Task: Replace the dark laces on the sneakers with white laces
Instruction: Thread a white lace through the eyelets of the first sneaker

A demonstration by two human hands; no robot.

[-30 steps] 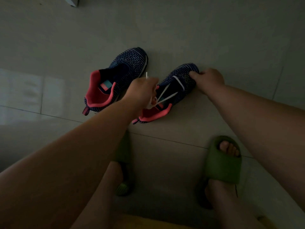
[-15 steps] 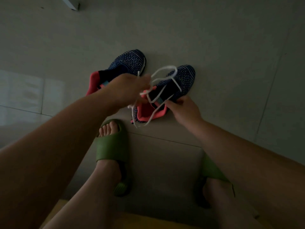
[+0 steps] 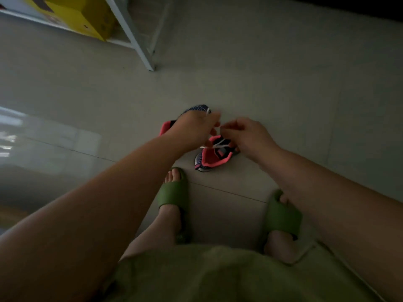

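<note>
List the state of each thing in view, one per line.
left hand: raised over the sneakers, pinching the white lace
right hand: pinching the white lace
white lace: partly threaded, ends loose
right sneaker: on the floor, collar open
left sneaker: on the floor, mostly hidden by the left hand
green slippers: worn on both feet

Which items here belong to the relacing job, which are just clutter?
Job: white lace, pinched by left hand and right hand; near sneaker; far sneaker, mostly hidden.
Clutter: yellow box, white rack leg, green slippers.
</note>
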